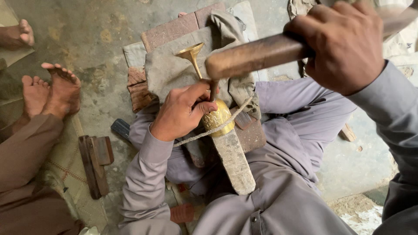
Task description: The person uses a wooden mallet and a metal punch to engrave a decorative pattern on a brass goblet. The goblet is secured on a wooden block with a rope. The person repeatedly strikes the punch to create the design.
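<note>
In the head view, the left hand (185, 111) pinches a thin punch (213, 90) and holds its tip upright on the brass goblet (216, 116). The goblet lies on its side over grey cloth (174, 69) and bricks (172, 30), mounted on a grey stake (233, 163), with a rope (198, 136) across it. The right hand (344, 43) is closed around a wooden mallet (254, 55), above the punch. At left, another person's bare feet (52, 89) rest on the floor.
</note>
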